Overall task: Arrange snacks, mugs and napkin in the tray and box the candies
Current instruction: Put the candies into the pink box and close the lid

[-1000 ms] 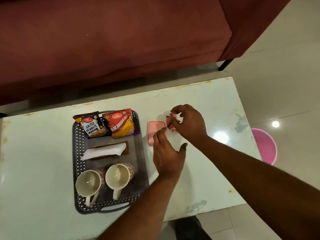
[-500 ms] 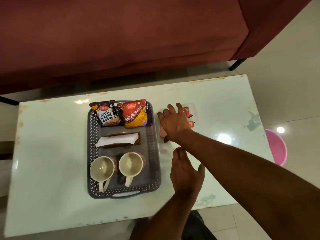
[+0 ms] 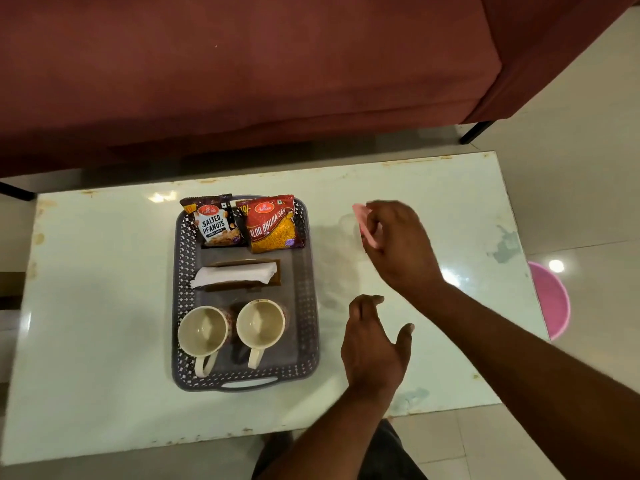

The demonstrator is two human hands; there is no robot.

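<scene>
Right hand (image 3: 398, 244) pinches a small pink smooth plastic candy box (image 3: 360, 216), tilted over the glossy pale table (image 3: 104, 306), right of the grey perforated plastic tray (image 3: 308, 306). Left hand (image 3: 374, 344) hovers, fingers loosely spread, holding nothing. I'd level the box before setting it down; candies are hidden

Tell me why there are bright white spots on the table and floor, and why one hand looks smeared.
Head view: the spots on the table and floor are glare, seemingly lamps mirrored in glossy surfaces. Head view: the right hand and the pink item it grips look soft, likely motion blur, while the tray contents stay sharp. Head view: the table's edges bow slightly, a wide-angle effect.
</scene>
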